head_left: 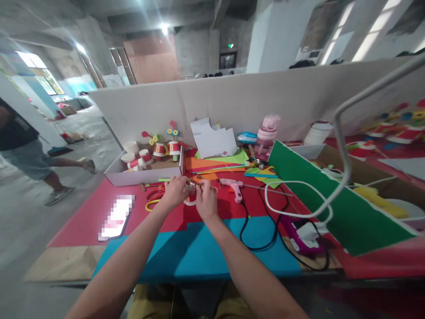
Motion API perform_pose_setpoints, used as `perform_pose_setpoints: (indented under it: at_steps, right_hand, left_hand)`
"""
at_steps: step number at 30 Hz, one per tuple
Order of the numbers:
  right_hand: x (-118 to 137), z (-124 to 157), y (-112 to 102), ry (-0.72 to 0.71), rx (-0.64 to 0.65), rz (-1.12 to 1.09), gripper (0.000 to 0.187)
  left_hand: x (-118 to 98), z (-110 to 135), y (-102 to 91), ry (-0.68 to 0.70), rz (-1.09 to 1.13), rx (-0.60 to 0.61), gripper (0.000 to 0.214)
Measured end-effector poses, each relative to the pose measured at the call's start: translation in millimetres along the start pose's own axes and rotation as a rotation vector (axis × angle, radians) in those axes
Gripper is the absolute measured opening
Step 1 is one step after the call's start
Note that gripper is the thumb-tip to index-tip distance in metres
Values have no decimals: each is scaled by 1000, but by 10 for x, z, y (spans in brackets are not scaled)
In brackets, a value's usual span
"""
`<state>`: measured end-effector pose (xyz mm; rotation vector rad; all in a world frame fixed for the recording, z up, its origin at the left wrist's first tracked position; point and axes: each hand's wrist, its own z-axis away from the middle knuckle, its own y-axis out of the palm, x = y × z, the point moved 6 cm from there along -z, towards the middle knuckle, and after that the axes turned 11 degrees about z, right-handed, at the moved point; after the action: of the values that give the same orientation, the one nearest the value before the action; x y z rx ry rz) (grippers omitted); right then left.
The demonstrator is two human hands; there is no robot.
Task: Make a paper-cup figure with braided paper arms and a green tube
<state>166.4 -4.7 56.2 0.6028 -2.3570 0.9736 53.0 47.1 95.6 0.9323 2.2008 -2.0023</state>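
Note:
Over the red tabletop, my left hand [177, 191] and my right hand [207, 200] come close together, fingers bent and closed. Something small and pale sits between the fingertips, too hidden to name. Just under it shows part of a pale ring [190, 203], perhaps a roll of tape; whether a hand touches it I cannot tell. Yellow-handled scissors [152, 205] lie left of my left hand, partly covered. A pink glue gun [235, 189] with a glue stick in its back rests right of my right hand. Behind the fingers is a small dark coil [195, 180].
A white box [146, 176] holds paper cups and cup figures. Coloured paper [215, 166] lies behind my hands. A green-sided box [325, 204], a purple power strip [303, 237] and looping cables stand right. A phone [117, 218] lies left. A person [23, 141] walks past beyond the table.

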Motion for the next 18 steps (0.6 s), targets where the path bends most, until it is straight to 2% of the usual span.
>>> perform_pose_setpoints:
  at_steps: [11, 18]
  right_hand:
    - [43, -17, -40, 16, 29, 27, 8]
    - [28, -12, -32, 2, 8, 10, 8]
  left_hand:
    - [-12, 50, 6, 67, -49, -43, 17]
    - [-42, -69, -29, -41, -37, 113, 23]
